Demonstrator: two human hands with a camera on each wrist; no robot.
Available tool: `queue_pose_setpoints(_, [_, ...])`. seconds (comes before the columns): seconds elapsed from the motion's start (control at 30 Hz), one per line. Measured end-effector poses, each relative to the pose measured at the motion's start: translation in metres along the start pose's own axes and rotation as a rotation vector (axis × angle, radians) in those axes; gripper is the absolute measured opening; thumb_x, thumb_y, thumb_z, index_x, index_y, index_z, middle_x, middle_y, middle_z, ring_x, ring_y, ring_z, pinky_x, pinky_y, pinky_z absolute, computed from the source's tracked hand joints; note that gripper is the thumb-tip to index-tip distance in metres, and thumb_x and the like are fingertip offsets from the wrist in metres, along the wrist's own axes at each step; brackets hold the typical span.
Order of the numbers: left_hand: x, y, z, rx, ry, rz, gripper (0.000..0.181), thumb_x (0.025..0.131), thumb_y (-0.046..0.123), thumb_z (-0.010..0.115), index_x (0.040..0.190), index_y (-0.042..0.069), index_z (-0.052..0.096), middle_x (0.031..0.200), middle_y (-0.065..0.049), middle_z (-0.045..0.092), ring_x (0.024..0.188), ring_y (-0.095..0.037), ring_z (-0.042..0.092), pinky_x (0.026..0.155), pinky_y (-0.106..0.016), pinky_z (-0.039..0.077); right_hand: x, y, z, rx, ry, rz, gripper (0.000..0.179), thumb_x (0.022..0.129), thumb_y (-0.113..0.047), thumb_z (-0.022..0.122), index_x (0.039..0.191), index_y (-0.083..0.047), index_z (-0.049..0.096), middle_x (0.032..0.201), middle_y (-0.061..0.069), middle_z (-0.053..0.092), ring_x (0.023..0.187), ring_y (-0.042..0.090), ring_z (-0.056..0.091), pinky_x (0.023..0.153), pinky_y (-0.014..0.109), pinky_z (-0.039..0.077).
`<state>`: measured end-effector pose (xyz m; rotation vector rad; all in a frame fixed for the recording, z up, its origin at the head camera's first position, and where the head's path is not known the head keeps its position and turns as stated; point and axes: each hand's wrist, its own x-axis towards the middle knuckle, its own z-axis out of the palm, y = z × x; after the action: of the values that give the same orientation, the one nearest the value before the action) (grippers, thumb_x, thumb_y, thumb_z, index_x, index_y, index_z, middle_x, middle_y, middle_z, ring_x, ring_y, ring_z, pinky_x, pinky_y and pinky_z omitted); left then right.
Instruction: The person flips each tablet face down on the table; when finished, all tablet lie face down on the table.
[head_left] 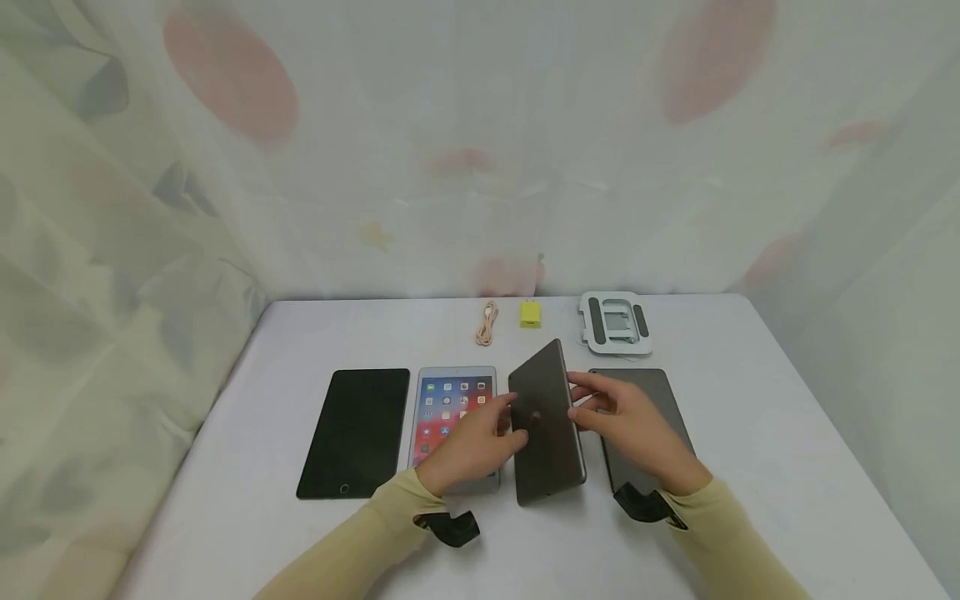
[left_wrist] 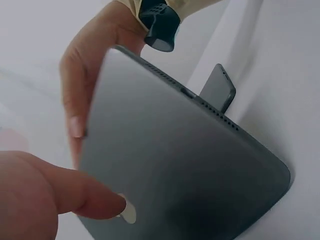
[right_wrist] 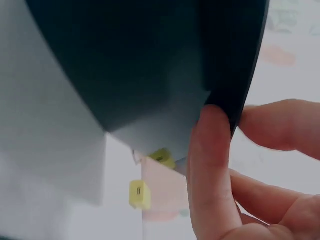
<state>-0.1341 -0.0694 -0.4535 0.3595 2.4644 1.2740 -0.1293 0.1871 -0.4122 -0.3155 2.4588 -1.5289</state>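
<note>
**Gray tablet (head_left: 553, 446) was tilted up, fyi**

R hand (head_left: 637, 421) pinched its side edge; L hand (head_left: 474, 446) had thumb n fingertips on its back. Hands were apart w/ the tablet btwn them, just right of a lit white tablet (head_left: 442, 412).

White table (head_left: 757, 433), pale back curtain (head_left: 480, 100) with reddish ovals, leaf-patterned left curtain (head_left: 90, 333)

Head view looks forward and downward from above; wrist views (far closer) share the tilted tablet (head_left: 552, 427).
</note>
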Motion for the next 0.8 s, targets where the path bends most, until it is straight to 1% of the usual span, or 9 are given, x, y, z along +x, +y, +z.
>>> queue_pose_setpoints(0.07, [0.000,0.000,-0.001,0.017,-0.006,0.014,0.067,0.101,0.029,0.068,0.159,0.002,0.049,0.127,-0.015,0.070,0.107,-0.026,0.063,0.094,-0.046,0.060,-0.001,0.005,-0.003,-0.019,0.008,0.010,0.058,0.101,-0.016,0.072,0.156,-0.004,0.056,0.128,0.016,0.070,0.103,0.019,0.072,0.086,0.027,0.058])
queue_pose_setpoints(0.17, [0.001,-0.002,-0.001,0.024,-0.016,0.027,0.065,0.101,0.027,0.067,0.158,0.001,0.051,0.122,-0.013,0.069,0.102,-0.022,0.060,0.087,-0.039,0.057,-0.002,0.013,-0.006,-0.032,0.017,0.028,0.057,0.100,-0.012,0.072,0.154,-0.002,0.057,0.126,0.016,0.071,0.101,0.017,0.072,0.086,0.025,0.057])
queue_pose_setpoints(0.3, [0.002,-0.003,-0.002,0.023,-0.014,0.034,0.064,0.100,0.026,0.066,0.157,0.001,0.052,0.123,-0.011,0.069,0.102,-0.019,0.059,0.086,-0.034,0.056,-0.002,0.023,-0.007,-0.051,0.021,0.045,0.058,0.098,-0.009,0.072,0.153,0.003,0.056,0.124,0.017,0.073,0.101,0.016,0.073,0.085,0.024,0.057])
queue_pose_setpoints(0.37, [0.002,-0.003,-0.003,0.014,-0.016,0.032,0.064,0.101,0.026,0.066,0.157,0.002,0.052,0.121,-0.011,0.069,0.103,-0.020,0.060,0.086,-0.036,0.057,-0.002,0.027,-0.006,-0.061,0.027,0.059,0.059,0.097,-0.008,0.073,0.152,0.004,0.056,0.123,0.017,0.073,0.100,0.016,0.073,0.084,0.023,0.056])
queue_pose_setpoints(0.5, [0.002,-0.003,-0.003,-0.015,-0.016,0.028,0.064,0.100,0.026,0.066,0.158,0.003,0.051,0.135,-0.013,0.067,0.112,-0.024,0.061,0.099,-0.044,0.059,-0.002,0.032,-0.004,-0.081,0.037,0.103,0.061,0.096,-0.010,0.075,0.152,0.005,0.056,0.122,0.017,0.072,0.099,0.015,0.072,0.083,0.024,0.055])
queue_pose_setpoints(0.6, [0.002,-0.004,-0.003,-0.035,-0.016,0.023,0.065,0.100,0.025,0.066,0.159,0.003,0.051,0.146,-0.014,0.065,0.118,-0.027,0.061,0.106,-0.049,0.058,-0.002,0.035,-0.003,-0.105,0.042,0.142,0.062,0.096,-0.014,0.075,0.152,0.006,0.056,0.124,0.016,0.072,0.102,0.016,0.070,0.084,0.026,0.054])
queue_pose_setpoints(0.8, [0.004,-0.005,-0.003,-0.056,-0.025,0.022,0.065,0.100,0.024,0.065,0.160,0.003,0.050,0.152,-0.015,0.062,0.126,-0.030,0.062,0.110,-0.053,0.055,-0.002,0.037,-0.001,-0.109,0.054,0.196,0.062,0.098,-0.017,0.074,0.152,0.006,0.056,0.129,0.019,0.071,0.111,0.024,0.070,0.086,0.030,0.056])
